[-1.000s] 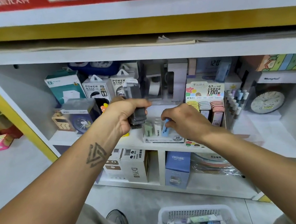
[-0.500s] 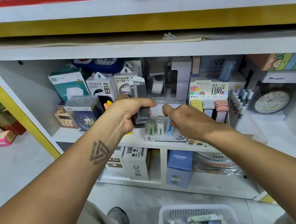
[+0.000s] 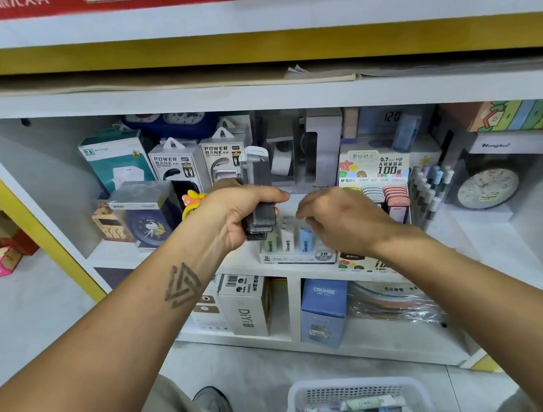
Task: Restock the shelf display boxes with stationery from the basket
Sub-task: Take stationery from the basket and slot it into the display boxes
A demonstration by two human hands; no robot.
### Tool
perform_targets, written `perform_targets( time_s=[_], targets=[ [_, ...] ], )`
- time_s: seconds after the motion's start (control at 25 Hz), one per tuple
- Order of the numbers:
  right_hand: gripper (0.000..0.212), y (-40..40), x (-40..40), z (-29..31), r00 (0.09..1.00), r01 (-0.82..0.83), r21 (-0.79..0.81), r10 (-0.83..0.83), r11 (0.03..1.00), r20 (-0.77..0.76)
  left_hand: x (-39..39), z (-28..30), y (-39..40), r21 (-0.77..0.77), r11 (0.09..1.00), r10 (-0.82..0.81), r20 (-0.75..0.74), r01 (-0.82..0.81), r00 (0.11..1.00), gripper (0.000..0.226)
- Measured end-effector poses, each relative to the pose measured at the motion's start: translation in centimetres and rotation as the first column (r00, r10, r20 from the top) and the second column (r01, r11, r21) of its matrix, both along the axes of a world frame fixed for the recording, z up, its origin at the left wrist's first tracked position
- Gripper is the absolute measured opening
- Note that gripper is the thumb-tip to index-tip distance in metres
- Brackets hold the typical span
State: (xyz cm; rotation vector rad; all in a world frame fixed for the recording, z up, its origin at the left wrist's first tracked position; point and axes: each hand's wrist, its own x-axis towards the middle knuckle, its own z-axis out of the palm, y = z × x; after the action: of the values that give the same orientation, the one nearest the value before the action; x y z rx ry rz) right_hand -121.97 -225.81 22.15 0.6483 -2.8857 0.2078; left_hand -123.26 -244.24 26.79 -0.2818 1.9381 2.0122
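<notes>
**While the eraser box fills, your stack waits**

With three erasers (image 3: 287, 238) standing in the shelf display box (image 3: 299, 256), you are mid-restock. Your left hand (image 3: 236, 210) grips a stack of grey slim packs (image 3: 259, 204) just above that box; your right hand (image 3: 340, 217) hovers over the erasers, fingers loosely curled, holding nothing visible. Next, reach down to the basket (image 3: 353, 392) on the floor for more.

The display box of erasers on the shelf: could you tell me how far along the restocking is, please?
Done: a few erasers stand in the display box. In hand: the left hand grips a grey stack; the right hand hovers empty over the box. Left: many erasers fill the basket.
</notes>
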Motion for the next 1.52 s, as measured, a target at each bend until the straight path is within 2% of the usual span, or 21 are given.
perform_targets(
  time_s=[0.08, 0.12, 0.16, 0.2, 0.24, 0.28, 0.36, 0.52, 0.6, 0.68, 0.76, 0.84, 0.92, 1.0, 1.12, 1.16, 1.28, 1.36, 1.52],
  targets=[
    [0.026, 0.6, 0.0, 1.4, 0.993, 0.120, -0.263, -0.121, 0.957, 0.013, 0.0, 0.1, 0.6, 0.011, 1.000, -0.015, -0.004, 0.015, 1.000, 0.024],
    [0.020, 0.9, 0.1, 2.2, 0.981, 0.191, -0.466, -0.154, 0.864, 0.117, 0.1, 0.2, 1.1, 0.018, 1.000, -0.023, -0.010, 0.024, 1.000, 0.027],
    [0.013, 1.3, 0.4, 2.9, 0.960, 0.263, -0.658, -0.122, 0.705, 0.252, 0.2, 0.2, 1.6, 0.024, 0.999, -0.039, -0.020, 0.039, 0.999, 0.033],
    [0.012, 1.5, 0.8, 3.5, 0.933, 0.330, -0.774, -0.063, 0.540, 0.354, 0.3, 0.1, 2.3, 0.026, 0.997, -0.065, -0.035, 0.066, 0.997, 0.038],
    [0.016, 1.9, 1.2, 3.9, 0.915, 0.369, -0.824, -0.012, 0.430, 0.404, 0.5, 0.0, 3.2, 0.026, 0.994, -0.103, -0.052, 0.105, 0.993, 0.041],
    [0.022, 2.1, 1.5, 4.1, 0.904, 0.390, -0.839, 0.016, 0.380, 0.428, 0.7, -0.1, 4.0, 0.028, 0.988, -0.147, -0.064, 0.149, 0.987, 0.043],
    [0.029, 2.4, 2.1, 4.3, 0.903, 0.394, -0.850, 0.023, 0.351, 0.428, 1.4, -0.3, 5.8, 0.044, 0.972, -0.229, -0.059, 0.232, 0.972, 0.044],
    [0.018, 4.5, 2.9, 4.7, 0.901, 0.414, -0.878, 0.031, 0.240, 0.433, 2.3, -0.3, 8.2, 0.180, 0.923, -0.348, 0.016, 0.339, 0.938, 0.029],
    [0.015, 6.0, 3.3, 4.9, 0.892, 0.438, -0.878, 0.032, 0.194, 0.452, 2.5, -0.1, 8.5, 0.273, 0.893, -0.388, 0.065, 0.357, 0.920, 0.023],
    [0.021, 7.2, 3.7, 5.0, 0.879, 0.471, -0.872, 0.021, 0.133, 0.477, 2.4, 0.2, 8.7, 0.349, 0.870, -0.401, 0.091, 0.348, 0.911, 0.022],
    [0.029, 8.5, 3.9, 5.3, 0.867, 0.499, -0.864, -0.021, 0.073, 0.499, 2.3, 0.4, 9.0, 0.342, 0.877, -0.388, 0.093, 0.337, 0.917, 0.020],
    [0.026, 9.9, 4.0, 5.5, 0.878, 0.479, -0.869, -0.086, 0.123, 0.472, 2.0, 0.6, 9.1, 0.279, 0.909, -0.340, 0.070, 0.309, 0.938, 0.017],
    [0.020, 11.3, 4.1, 5.7, 0.897, 0.442, -0.861, -0.139, 0.253, 0.420, 1.6, 0.7, 9.1, 0.248, 0.936, -0.270, 0.050, 0.250, 0.962, 0.017],
    [0.022, 12.3, 4.4, 5.7, 0.906, 0.422, -0.832, -0.124, 0.361, 0.406, 1.1, 0.9, 8.9, 0.234, 0.949, -0.225, 0.041, 0.210, 0.973, 0.018],
    [0.017, 12.7, 4.4, 4.9, 0.903, 0.404, -0.719, -0.120, 0.566, 0.413, 0.8, 1.0, 9.0, 0.237, 0.951, -0.216, 0.044, 0.200, 0.975, 0.016],
    [0.013, 12.6, 4.1, 4.5, 0.902, 0.405, -0.683, -0.146, 0.607, 0.406, 0.8, 1.0, 9.1, 0.241, 0.950, -0.217, 0.043, 0.200, 0.975, 0.018],
    [0.007, 11.9, 3.3, 3.4, 0.916, 0.396, -0.589, -0.263, 0.704, 0.302, 1.0, 0.8, 9.3, 0.247, 0.946, -0.223, 0.032, 0.208, 0.974, 0.016],
    [0.003, 11.4, 3.0, 2.9, 0.928, 0.371, -0.564, -0.272, 0.737, 0.254, 1.1, 0.7, 9.3, 0.242, 0.946, -0.230, 0.029, 0.216, 0.973, 0.014],
    [0.012, 10.5, 2.7, 2.0, 0.941, 0.336, -0.507, -0.263, 0.794, 0.211, 1.0, 0.4, 8.8, 0.221, 0.949, -0.235, 0.022, 0.224, 0.972, 0.024]
  ],
)
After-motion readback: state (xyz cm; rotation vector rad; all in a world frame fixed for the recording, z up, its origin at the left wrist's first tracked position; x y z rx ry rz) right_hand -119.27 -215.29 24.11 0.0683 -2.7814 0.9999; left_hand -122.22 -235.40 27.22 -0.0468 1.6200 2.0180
